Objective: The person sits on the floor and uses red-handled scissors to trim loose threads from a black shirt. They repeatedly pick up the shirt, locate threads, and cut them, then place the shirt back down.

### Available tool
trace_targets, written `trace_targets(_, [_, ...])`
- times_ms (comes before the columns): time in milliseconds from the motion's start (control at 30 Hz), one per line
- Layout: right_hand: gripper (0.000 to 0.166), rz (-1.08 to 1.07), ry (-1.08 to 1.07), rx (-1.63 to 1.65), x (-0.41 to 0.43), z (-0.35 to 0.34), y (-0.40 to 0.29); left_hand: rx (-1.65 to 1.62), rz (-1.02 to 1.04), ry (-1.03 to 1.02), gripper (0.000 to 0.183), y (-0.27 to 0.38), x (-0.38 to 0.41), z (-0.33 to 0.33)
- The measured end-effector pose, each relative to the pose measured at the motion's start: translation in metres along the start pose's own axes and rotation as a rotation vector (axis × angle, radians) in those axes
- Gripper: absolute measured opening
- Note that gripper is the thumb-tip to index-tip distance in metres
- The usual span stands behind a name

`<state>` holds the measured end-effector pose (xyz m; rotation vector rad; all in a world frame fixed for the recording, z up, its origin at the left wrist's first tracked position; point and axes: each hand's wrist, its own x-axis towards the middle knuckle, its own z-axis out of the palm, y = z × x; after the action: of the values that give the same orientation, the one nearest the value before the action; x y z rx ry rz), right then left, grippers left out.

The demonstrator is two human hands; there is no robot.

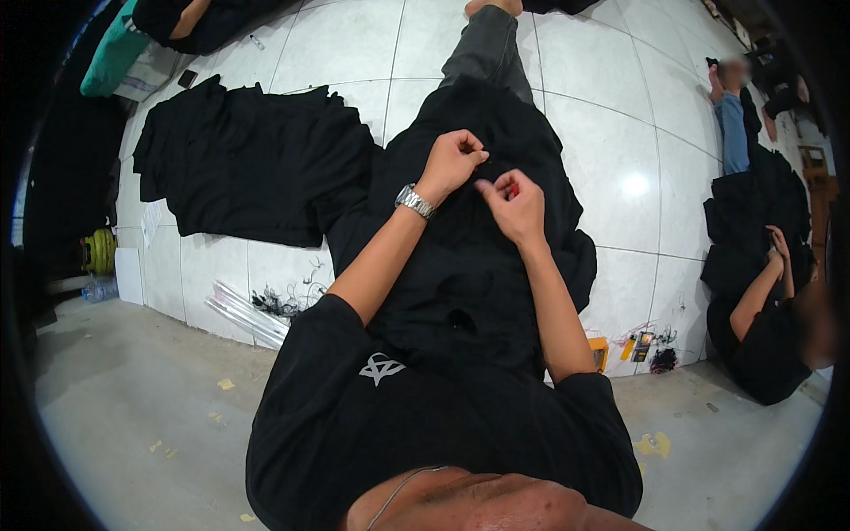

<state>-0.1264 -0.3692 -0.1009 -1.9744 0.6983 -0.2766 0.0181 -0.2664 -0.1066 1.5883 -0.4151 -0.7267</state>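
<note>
A black garment [465,265] is spread over my lap and outstretched leg. My left hand [455,159] hovers over it with thumb and fingertips pinched together. Whether thread or cloth is caught in that pinch is too small to tell. A metal-banded wristwatch [415,200] sits on my left wrist. Just below and to the right, my right hand [519,209] is curled around a small red object [514,191], mostly hidden by the fingers. The right thumb points towards the left hand, and the two hands are apart.
Stacked black garments [259,159] lie left on the white tiled floor [597,146]. Clear plastic packaging [246,315] and thread scraps [275,302] lie nearer. At right are a yellow box [599,354] and a black thread tangle [664,360]. Another person [764,332] sits far right with dark cloth.
</note>
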Motion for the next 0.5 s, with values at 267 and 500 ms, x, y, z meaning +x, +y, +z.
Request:
trace_targets(267, [0.023,0.018,-0.095,-0.168,-0.013,-0.002,0.015,0.324,0.289,0.089,0.002,-0.006,-0.034,0.008])
trace_targets(500, [0.017,0.046,-0.057,-0.069,-0.008,0.006,0.025,1.089,0.332,-0.038,0.011,-0.015,-0.062,0.018])
